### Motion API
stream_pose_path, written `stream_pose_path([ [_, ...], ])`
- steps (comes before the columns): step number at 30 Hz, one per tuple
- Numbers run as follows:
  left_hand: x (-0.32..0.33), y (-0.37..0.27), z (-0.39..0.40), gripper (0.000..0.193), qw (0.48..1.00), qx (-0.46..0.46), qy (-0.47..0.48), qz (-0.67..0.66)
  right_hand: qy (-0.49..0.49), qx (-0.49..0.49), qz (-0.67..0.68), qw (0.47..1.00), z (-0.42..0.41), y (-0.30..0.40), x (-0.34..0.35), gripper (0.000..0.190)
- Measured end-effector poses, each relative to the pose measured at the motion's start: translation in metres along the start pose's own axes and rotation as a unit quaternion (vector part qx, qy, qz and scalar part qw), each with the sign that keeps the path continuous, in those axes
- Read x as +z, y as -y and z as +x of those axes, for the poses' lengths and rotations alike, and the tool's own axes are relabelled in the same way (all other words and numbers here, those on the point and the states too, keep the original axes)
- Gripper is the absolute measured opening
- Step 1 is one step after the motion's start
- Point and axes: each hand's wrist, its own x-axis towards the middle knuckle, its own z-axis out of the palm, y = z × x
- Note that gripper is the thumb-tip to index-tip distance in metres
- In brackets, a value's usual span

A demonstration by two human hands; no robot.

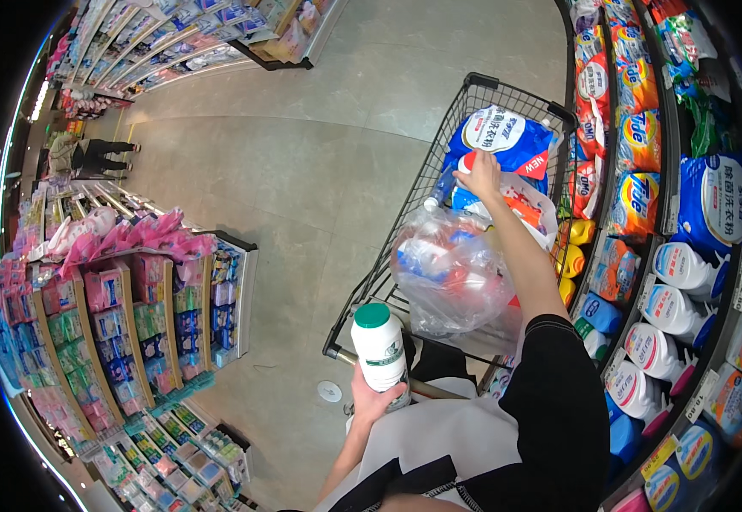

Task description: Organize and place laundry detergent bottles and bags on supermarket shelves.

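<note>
My left hand [374,395] is closed around the lower part of a white plastic bottle [380,355] with a green screw cap, upright near the handle of a black wire shopping cart [409,174]. Inside the cart, my right hand [483,176] has its fingers on the red cap of a container, mostly hidden below the hand. A large blue and white bag of laundry powder [502,136] lies at the cart's far end. Nearer to me, a clear plastic bag [454,275] holds several items of white, blue and red. A white bag with red print [531,201] lies beside my right forearm.
Along the right run shelves with Tide laundry bags [638,141], spray bottles [681,265] and yellow bottles [572,259]. On the left stands a shelf unit of pink, green and blue packs [99,345]. A person [93,155] stands farther off in the aisle at upper left.
</note>
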Motion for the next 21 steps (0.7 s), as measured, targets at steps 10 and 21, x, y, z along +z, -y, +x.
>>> stream_pose_path([
  [10,0.000,0.001,0.007,0.060,0.999,0.012,0.047,0.008,-0.098,0.054,0.208,0.972,-0.006,0.030,-0.059,0.053],
  [21,0.010,-0.023,0.017,0.063,0.992,0.064,0.113,0.003,0.326,0.013,0.706,0.629,-0.224,0.156,-0.148,0.072],
])
